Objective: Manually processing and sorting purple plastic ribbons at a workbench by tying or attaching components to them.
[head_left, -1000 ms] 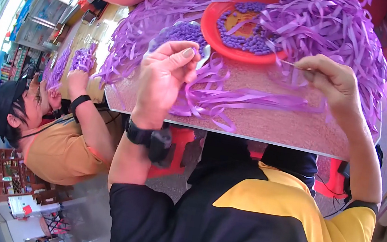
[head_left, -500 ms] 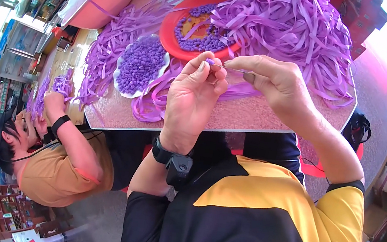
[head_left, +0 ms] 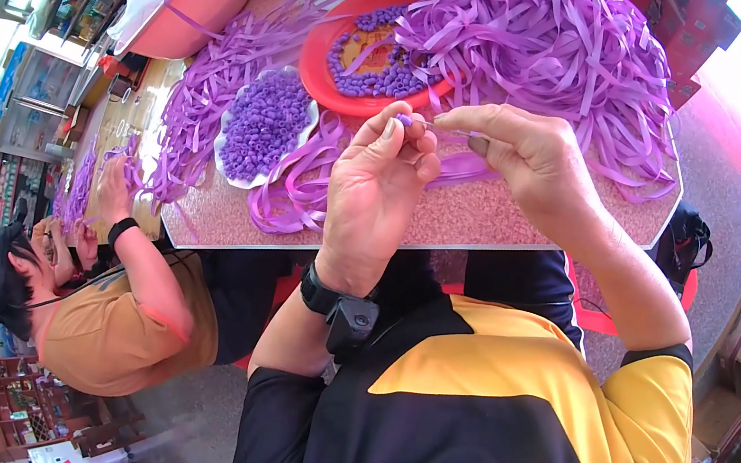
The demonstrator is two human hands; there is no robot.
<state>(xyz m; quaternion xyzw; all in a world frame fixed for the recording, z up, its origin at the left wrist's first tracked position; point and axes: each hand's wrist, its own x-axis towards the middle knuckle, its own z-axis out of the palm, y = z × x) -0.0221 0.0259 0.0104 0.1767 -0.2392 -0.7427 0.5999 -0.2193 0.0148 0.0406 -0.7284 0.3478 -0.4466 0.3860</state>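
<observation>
In front of my chest, over the table's near edge, both hands work close together. A small purple bead (head_left: pixel 404 120) is pinched between the thumb and forefinger of my left hand (head_left: pixel 372 193). My right hand (head_left: pixel 538 166) comes in from the right, its thumb and fingers closed on a thin needle-like tool (head_left: pixel 439 128) that points at the bead. Whether its tip sits inside the bead is too small to tell. Just beyond the hands lies a red plate (head_left: pixel 312 70) with purple beads on it. Left of it stands a white scalloped dish (head_left: pixel 309 131) heaped with more beads.
Purple ribbons (head_left: pixel 551 48) form a large pile at the table's far right, with more ribbons (head_left: pixel 209 92) along the left. A pink basin (head_left: pixel 208 6) holding white plastic stands at the far left. On the left, another person (head_left: pixel 127 320) handles ribbons.
My left hand has shifted very slightly right, and the bead remains pinched. The co-worker's nearer hand has risen and moved a little right.
</observation>
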